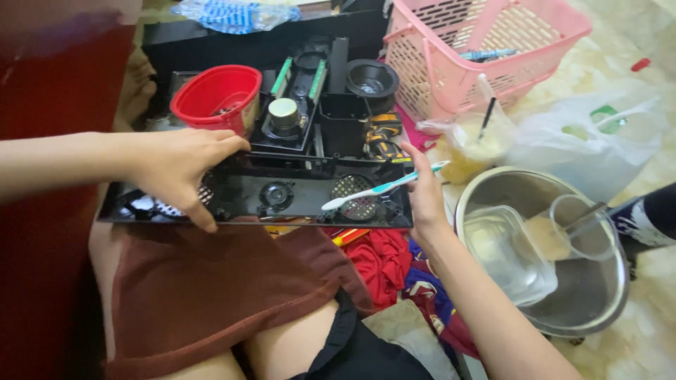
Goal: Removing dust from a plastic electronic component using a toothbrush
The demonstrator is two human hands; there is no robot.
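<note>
Head view: we steady the stiff, light black panel (282, 193) across our lap with the left hand (179, 169) clasped over its left end, while the right hand (422, 197) pinches a slim toothbrush (384, 186) over its round grille (355, 197).

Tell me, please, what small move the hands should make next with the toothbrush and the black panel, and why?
Probably lower the toothbrush bristles onto the round mesh grille and scrub. The right hand holds the brush with its head just over that grille, and the left hand steadies the black panel at its other end.
</note>
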